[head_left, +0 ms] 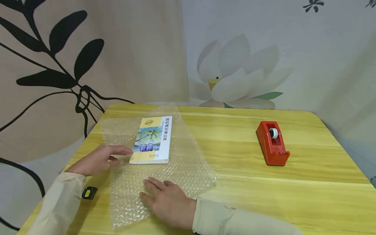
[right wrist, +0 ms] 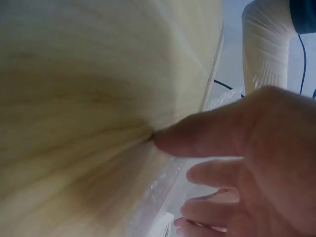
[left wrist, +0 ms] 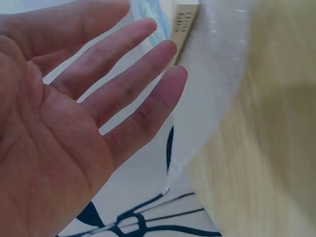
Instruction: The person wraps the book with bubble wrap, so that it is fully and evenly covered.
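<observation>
A paperback book (head_left: 151, 140) with a yellow, blue and white cover lies face up on a sheet of clear bubble wrap (head_left: 188, 163). At the book's left edge is my left hand (head_left: 100, 159), its fingertips right by the lower left corner. The left wrist view shows that palm (left wrist: 54, 133) with the fingers spread and nothing held. My right hand (head_left: 170, 202) lies over the front part of the bubble wrap, below the book, fingers extended. In the right wrist view the right thumb (right wrist: 197, 136) points out, with the other fingers beside the wrap's edge.
A red tape dispenser (head_left: 273, 143) with a small roll of tape stands on the right side of the wooden table (head_left: 235, 202). Behind the table hangs a backdrop (head_left: 147, 49) printed with leaves and a lotus. A small black device (head_left: 89, 193) sits at my left wrist.
</observation>
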A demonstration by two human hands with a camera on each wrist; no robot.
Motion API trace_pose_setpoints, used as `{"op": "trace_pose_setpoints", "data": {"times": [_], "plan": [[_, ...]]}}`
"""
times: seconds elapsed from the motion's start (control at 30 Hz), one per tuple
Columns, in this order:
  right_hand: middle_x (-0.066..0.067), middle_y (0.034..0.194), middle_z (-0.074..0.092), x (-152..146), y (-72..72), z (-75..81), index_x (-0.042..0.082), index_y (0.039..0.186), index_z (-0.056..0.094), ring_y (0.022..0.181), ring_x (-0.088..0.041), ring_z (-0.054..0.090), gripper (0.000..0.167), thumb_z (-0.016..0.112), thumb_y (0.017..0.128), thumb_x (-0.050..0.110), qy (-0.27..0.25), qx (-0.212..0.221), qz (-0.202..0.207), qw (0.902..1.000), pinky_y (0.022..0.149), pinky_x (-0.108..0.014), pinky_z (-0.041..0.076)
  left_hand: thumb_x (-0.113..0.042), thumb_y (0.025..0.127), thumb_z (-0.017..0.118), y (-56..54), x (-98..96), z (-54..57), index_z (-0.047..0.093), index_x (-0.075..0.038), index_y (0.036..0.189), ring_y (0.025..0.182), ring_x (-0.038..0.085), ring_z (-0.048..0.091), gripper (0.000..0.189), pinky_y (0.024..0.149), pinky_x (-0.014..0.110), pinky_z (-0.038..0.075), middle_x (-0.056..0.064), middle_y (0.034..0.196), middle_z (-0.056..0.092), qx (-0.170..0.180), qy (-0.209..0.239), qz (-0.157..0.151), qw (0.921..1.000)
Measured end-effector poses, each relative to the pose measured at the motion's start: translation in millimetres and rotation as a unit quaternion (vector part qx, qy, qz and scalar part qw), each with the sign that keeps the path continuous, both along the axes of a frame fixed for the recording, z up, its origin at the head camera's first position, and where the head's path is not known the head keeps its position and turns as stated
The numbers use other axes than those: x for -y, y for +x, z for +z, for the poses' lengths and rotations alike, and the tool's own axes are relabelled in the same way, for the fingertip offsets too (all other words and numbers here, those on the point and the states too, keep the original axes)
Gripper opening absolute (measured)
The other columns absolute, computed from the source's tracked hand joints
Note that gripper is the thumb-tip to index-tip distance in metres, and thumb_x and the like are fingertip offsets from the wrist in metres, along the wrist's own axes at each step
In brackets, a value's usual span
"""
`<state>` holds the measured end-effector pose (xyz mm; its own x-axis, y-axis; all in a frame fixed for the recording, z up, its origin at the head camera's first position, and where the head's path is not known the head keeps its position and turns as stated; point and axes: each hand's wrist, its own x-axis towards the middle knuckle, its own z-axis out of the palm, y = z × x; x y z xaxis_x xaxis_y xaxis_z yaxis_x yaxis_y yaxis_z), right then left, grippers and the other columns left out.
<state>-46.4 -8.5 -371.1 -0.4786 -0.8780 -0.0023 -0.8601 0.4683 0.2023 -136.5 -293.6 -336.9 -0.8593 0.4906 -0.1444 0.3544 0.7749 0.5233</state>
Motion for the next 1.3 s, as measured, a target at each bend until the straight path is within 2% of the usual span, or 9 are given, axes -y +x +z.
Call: {"op": "trace_pose_setpoints", "data": {"times": [0.2,0.43,0.57,0.67,0.7,0.8,0.9,1.13,1.3], "plan": [[-0.005,0.156,0.047,-2.9,-0.7,-1.5,0.028,0.149,0.047,0.145,-0.019,0.046,0.048,0.056,0.102,0.025,0.016,0.036,-0.003,0.9992,0.099,-0.03,0.055,0.019,0.087,0.05,7.1,10.5,-6.8,0.064,-0.011,0.134,0.126,0.042,0.059,0.057,0.089,0.047,0.06,0.017,0.137,0.064,-0.006,-0.008,-0.009,0.9999],[-0.009,0.159,0.041,-3.5,-2.7,-3.0,0.029,0.155,0.037,0.148,-0.022,0.041,0.058,0.057,0.1,0.025,0.011,0.051,-0.009,0.9986,0.104,-0.035,0.053,0.032,0.071,0.039,12.6,23.3,-12.0,0.06,-0.016,0.139,0.133,0.045,0.051,0.086,0.095,0.054,0.056,0.016,0.146,0.057,0.033,0.003,-0.008,0.9994],[-0.008,0.159,0.042,-0.6,-3.0,-2.6,0.028,0.154,0.04,0.147,-0.022,0.042,0.056,0.057,0.1,0.027,0.008,0.029,-0.009,0.9995,0.105,-0.035,0.052,0.03,0.069,0.053,15.0,26.8,-19.0,0.06,-0.018,0.139,0.146,0.034,0.038,0.086,0.107,0.063,0.043,0.018,0.154,0.048,0.013,0.003,-0.019,0.9997],[-0.008,0.156,0.047,0.0,-3.6,-1.0,0.026,0.15,0.046,0.144,-0.023,0.047,0.05,0.055,0.101,0.025,0.004,0.016,-0.006,0.9998,0.103,-0.033,0.054,0.011,0.074,0.073,15.6,26.4,-23.9,0.061,-0.018,0.139,0.156,0.021,0.013,0.072,0.113,0.071,0.026,0.019,0.163,0.032,0.009,0.005,-0.011,0.9999],[-0.007,0.154,0.049,0.2,-4.5,-0.3,0.026,0.149,0.047,0.143,-0.022,0.049,0.048,0.053,0.102,0.024,0.002,0.01,-0.007,0.9999,0.102,-0.033,0.054,0.006,0.073,0.076,15.6,26.0,-25.0,0.061,-0.017,0.139,0.158,0.024,0.006,0.072,0.112,0.075,0.021,0.022,0.164,0.026,0.014,0.008,-0.009,0.9998],[-0.005,0.155,0.049,-0.3,-9.7,3.6,0.025,0.149,0.049,0.142,-0.02,0.05,0.046,0.051,0.103,0.023,0.004,0.01,-0.019,0.9998,0.102,-0.031,0.054,-0.002,0.071,0.082,15.6,24.8,-27.2,0.063,-0.017,0.138,0.157,0.041,0.001,0.071,0.109,0.08,0.018,0.025,0.165,0.021,0.017,0.008,-0.006,0.9998],[-0.001,0.158,0.046,-1.4,-17.5,9.6,0.028,0.15,0.047,0.144,-0.016,0.047,0.048,0.053,0.102,0.025,0.02,0.03,-0.042,0.9985,0.102,-0.031,0.054,0.001,0.067,0.083,15.9,24.3,-28.1,0.066,-0.021,0.135,0.148,0.059,0.01,0.073,0.106,0.082,0.018,0.026,0.161,0.029,0.004,0.0,-0.017,0.9999],[-0.001,0.156,0.049,-6.8,-30.9,19.7,0.025,0.15,0.046,0.143,-0.018,0.049,0.054,0.057,0.098,0.022,0.016,0.079,-0.075,0.9939,0.099,-0.035,0.056,0.0,0.071,0.081,15.1,25.3,-29.3,0.069,-0.023,0.129,0.146,0.062,0.014,0.064,0.106,0.083,0.014,0.024,0.155,0.041,-0.001,0.02,-0.012,0.9997],[-0.003,0.153,0.052,-9.5,-36.8,24.5,0.02,0.149,0.047,0.141,-0.018,0.051,0.054,0.057,0.097,0.016,-0.01,0.099,-0.074,0.9923,0.096,-0.035,0.058,0.018,0.07,0.071,13.2,23.3,-28.0,0.07,-0.021,0.128,0.143,0.064,0.018,0.07,0.103,0.082,0.022,0.024,0.152,0.045,-0.024,0.0,-0.014,0.9996]]}}
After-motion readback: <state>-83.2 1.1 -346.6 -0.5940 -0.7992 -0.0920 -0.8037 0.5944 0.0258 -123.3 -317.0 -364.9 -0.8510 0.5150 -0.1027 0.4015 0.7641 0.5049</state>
